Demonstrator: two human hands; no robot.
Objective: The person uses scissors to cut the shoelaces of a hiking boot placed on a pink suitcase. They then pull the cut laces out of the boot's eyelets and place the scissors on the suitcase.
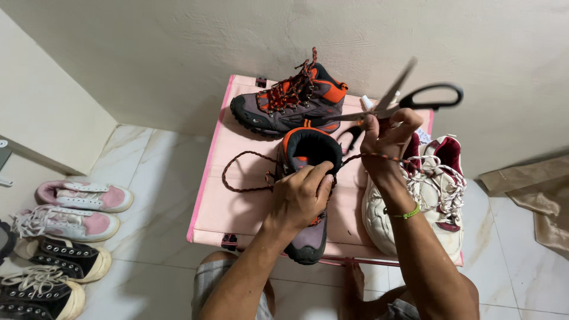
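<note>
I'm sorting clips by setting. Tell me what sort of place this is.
Probably a room in a home, used for shoe care: a pale marble-look tiled floor, a small pink folding table against a plain cream wall, and pairs of pink and black canvas sneakers lined up on the floor.

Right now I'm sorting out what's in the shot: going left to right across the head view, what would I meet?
Pink sneakers on the floor → pink table → left hand on the near hiking boot → right hand raising the scissors → white sneakers → tan cloth on the floor.
</note>
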